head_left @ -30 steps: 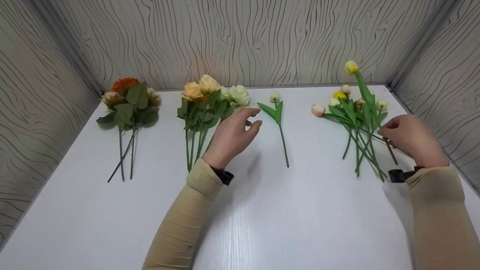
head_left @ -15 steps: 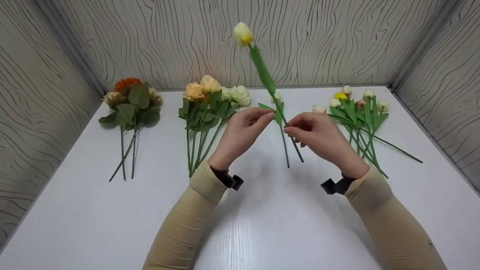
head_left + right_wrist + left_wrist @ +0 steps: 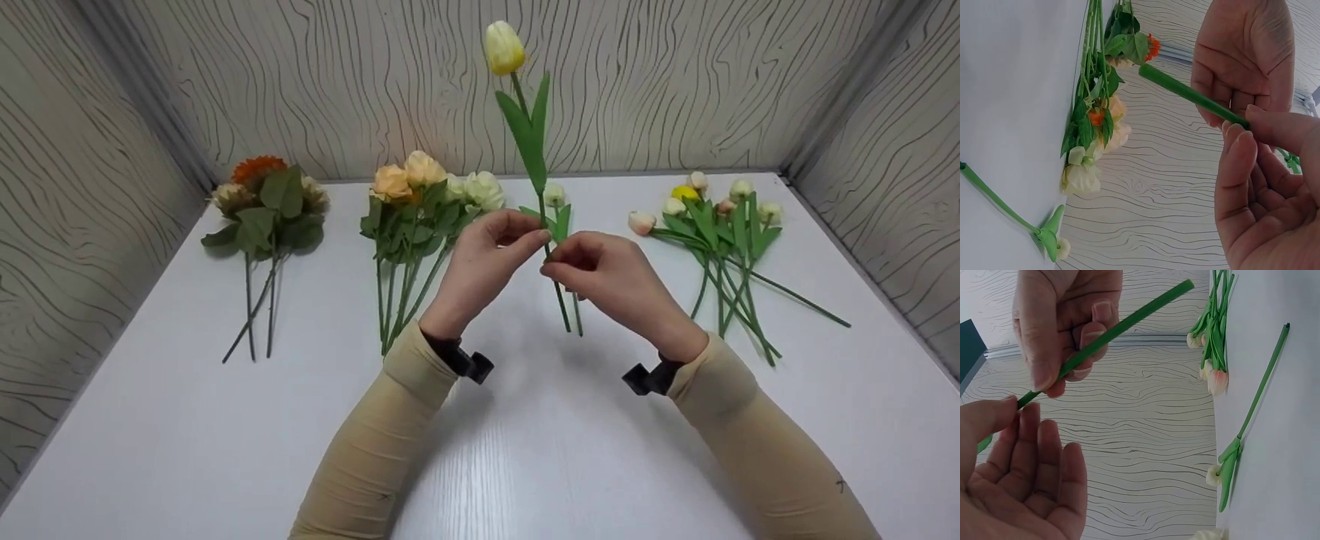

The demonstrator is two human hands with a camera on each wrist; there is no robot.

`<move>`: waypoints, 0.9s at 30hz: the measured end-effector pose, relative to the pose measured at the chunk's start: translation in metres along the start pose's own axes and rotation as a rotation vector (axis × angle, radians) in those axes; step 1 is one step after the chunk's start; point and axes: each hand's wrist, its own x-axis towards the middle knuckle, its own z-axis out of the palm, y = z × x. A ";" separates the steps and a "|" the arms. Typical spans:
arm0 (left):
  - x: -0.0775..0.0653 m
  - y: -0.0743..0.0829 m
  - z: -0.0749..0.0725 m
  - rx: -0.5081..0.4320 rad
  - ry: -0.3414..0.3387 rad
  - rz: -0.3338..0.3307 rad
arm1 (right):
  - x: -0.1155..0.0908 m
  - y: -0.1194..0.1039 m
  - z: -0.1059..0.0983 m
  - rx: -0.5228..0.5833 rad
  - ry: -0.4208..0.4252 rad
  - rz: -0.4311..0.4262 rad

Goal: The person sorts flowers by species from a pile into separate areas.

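Observation:
A yellow-and-white tulip [image 3: 504,49] with two green leaves is held up off the table, its head leaning slightly left. My left hand [image 3: 491,251] pinches its stem below the leaves between thumb and forefinger. Just beneath, my right hand [image 3: 615,277] pinches the same stem [image 3: 1129,325], thumb against fingertips. The cut end of the stem sticks out past both hands in the wrist views. Behind the hands a single white tulip [image 3: 555,196] lies on the white table [image 3: 525,457], partly covered by them in the head view.
To the right lies a loose pile of tulips [image 3: 705,221], pink, yellow and white. Peach and white roses [image 3: 424,169] lie left of my left hand. Farther left is a bunch with an orange flower [image 3: 259,169]. Patterned panels [image 3: 360,82] enclose the table.
My right hand has carried the yellow-and-white tulip from the right pile to the middle. My left hand now pinches its stem as well, and the tulip has turned more upright.

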 end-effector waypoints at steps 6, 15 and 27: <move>0.001 0.001 -0.001 0.001 -0.012 0.004 | -0.001 0.001 -0.015 0.048 0.041 -0.031; -0.001 -0.002 0.008 -0.046 -0.202 -0.039 | 0.003 0.002 -0.019 0.150 0.137 -0.015; -0.001 -0.005 0.015 -0.028 -0.323 -0.113 | 0.006 0.012 -0.021 0.274 0.091 0.031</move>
